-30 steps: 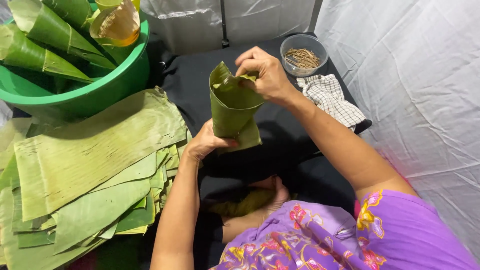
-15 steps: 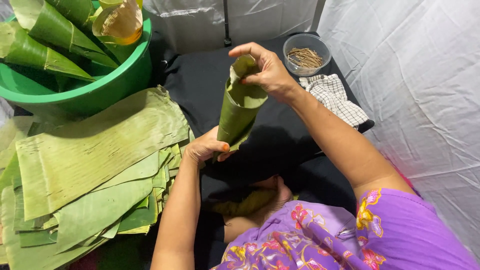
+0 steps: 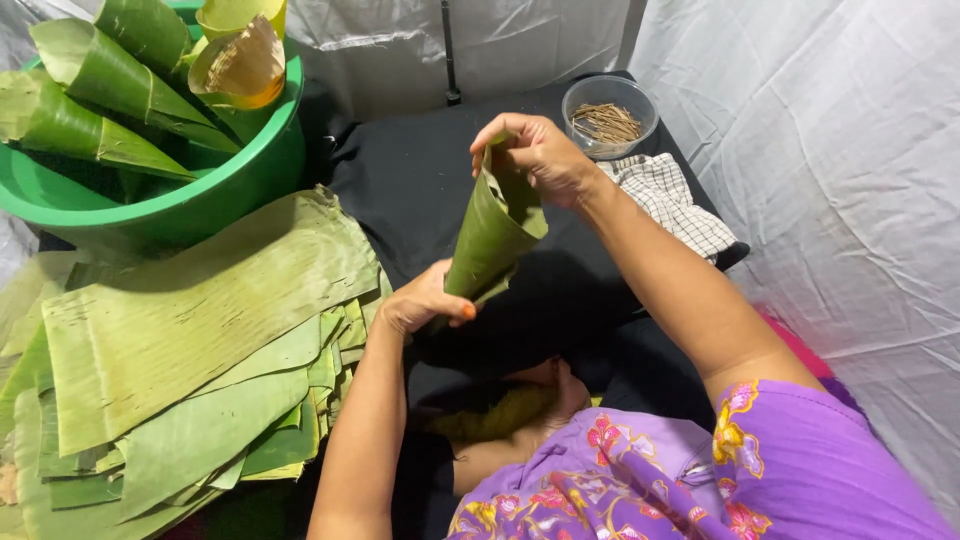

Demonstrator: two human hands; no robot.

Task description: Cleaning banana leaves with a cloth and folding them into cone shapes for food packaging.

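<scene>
Far to the left of my hands, up and away, a green basin (image 3: 170, 215) holds several rolled leaf cones (image 3: 100, 75), points down, open mouths up. Below it, just left of my left forearm, a stack of flat banana leaves (image 3: 190, 340) lies spread, the top sheet broad and ribbed, narrower pieces fanning out beneath it. My left hand (image 3: 425, 300) is clenched around the narrow lower tip of a leaf cone (image 3: 490, 235), thumb across the front, fingers wrapped behind. The cone runs tilted from that hand up and to the right, widening as it goes. My right hand (image 3: 535, 155) grasps the cone's open top edge, fingers curled over the rim and pinching it; I cannot tell what, if anything, is inside. Both hands hold it above a black cloth (image 3: 410, 190) that covers the surface in front of me. Beyond my right hand stands a clear bowl (image 3: 608, 118) of thin brown sticks (image 3: 605, 122). Just beside the right wrist, touching the bowl's near side, lies a checked cloth (image 3: 670, 200). White sheeting (image 3: 830, 150) hangs to the right.
</scene>
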